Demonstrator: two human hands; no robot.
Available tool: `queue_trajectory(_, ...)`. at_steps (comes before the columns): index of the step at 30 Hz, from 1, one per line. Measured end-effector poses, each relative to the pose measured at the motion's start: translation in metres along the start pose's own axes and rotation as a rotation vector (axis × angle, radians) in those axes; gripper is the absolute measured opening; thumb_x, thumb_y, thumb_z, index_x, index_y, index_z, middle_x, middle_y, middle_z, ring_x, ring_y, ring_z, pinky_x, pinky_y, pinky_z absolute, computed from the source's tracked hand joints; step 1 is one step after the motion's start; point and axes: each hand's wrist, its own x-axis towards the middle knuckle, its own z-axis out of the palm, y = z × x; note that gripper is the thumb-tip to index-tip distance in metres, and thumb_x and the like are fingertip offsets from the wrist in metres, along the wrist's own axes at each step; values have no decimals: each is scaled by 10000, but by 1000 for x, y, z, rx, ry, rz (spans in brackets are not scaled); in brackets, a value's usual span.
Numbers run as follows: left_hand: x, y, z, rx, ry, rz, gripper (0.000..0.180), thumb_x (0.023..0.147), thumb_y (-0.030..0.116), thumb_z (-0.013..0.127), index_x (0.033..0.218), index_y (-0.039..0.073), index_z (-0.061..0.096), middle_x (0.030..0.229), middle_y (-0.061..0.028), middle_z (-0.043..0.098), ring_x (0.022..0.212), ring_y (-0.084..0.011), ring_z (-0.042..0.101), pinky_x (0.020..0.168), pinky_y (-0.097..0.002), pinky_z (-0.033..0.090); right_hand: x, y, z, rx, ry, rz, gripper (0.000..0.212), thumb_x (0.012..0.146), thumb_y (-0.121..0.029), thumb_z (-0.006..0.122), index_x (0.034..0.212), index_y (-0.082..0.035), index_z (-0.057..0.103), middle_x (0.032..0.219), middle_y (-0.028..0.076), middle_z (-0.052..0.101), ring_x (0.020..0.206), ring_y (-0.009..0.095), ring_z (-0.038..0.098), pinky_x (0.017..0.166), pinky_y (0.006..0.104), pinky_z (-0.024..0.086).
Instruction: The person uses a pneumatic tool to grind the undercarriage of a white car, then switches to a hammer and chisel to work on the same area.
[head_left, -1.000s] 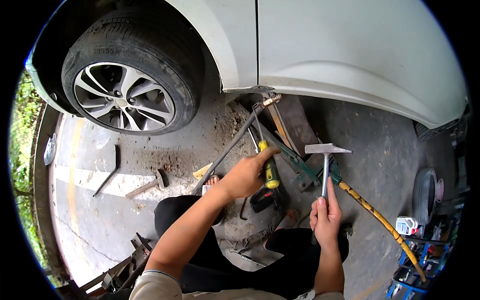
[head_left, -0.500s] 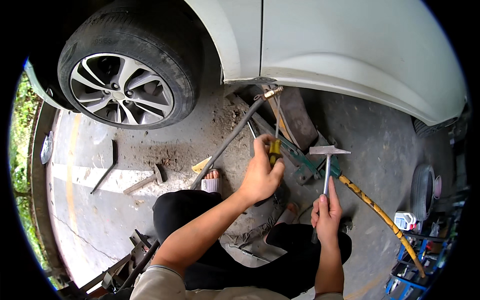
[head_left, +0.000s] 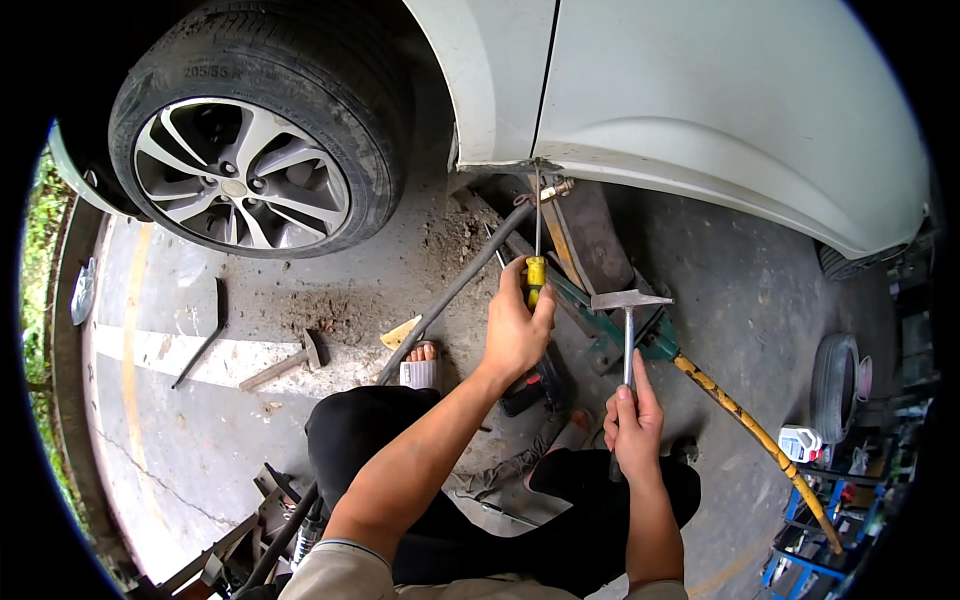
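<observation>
My left hand [head_left: 517,328] is closed round a screwdriver [head_left: 536,272] with a yellow and black handle. Its long shaft points up, and the tip meets the scuffed lower sill [head_left: 515,166] of the white car [head_left: 700,110], just below the panel seam. Lower and to the right, my right hand [head_left: 636,428] grips a hammer [head_left: 629,335] by its shaft, forefinger stretched along it. The hammer's metal head is uppermost, to the right of the screwdriver handle and apart from it.
A green floor jack [head_left: 655,335] with a yellow handle [head_left: 755,435] stands under the car. A grey bar [head_left: 450,290] slants beside it. The front wheel [head_left: 235,185], a second hammer [head_left: 285,368] and a bent black bar [head_left: 205,340] lie left. At right are a loose tyre [head_left: 832,385] and white jug [head_left: 800,442].
The screwdriver has swung more upright and left, its tip now at the sill instead of lower down by the jack. My right hand and the hammer have shifted slightly left.
</observation>
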Motion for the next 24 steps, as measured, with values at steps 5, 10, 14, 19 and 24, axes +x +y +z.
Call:
queue_trajectory(5,4,-4,4,4,-10,32,415,950,124,510,1292,-42,342,712,-74,528,505,-120,503,449,-277,414,0,-2,0,25,-5,11,481,999,-117,413,1466,-100,296,632,-33,377,444,21,317,368,179,279)
queue_trajectory(10,4,-6,9,-63,-22,-19,452,927,149,540,1306,-5,347,738,-128,584,528,-183,572,501,-324,455,0,-1,-2,40,2,16,484,993,-96,422,1464,-125,313,629,-43,379,459,14,317,387,170,275)
queue_trajectory(14,6,-9,7,-67,-54,-24,458,951,150,515,1339,25,305,720,-110,573,473,-157,544,434,-310,427,1,-3,-1,74,-13,21,491,989,-79,428,1465,-131,317,631,-57,373,479,8,311,405,168,265)
queue_trajectory(19,4,-11,10,-69,-142,-40,474,981,169,478,1372,32,247,830,-86,510,526,-121,520,441,-268,439,0,-2,-2,113,-36,26,488,995,-96,432,1466,-127,313,633,-61,353,502,14,303,426,170,263)
queue_trajectory(24,5,-15,14,14,-133,-3,472,983,188,473,1368,25,253,774,-77,513,499,-125,519,430,-278,431,0,-3,-3,74,-32,22,468,1008,-128,408,1467,-133,313,630,-54,354,500,15,302,426,172,265)
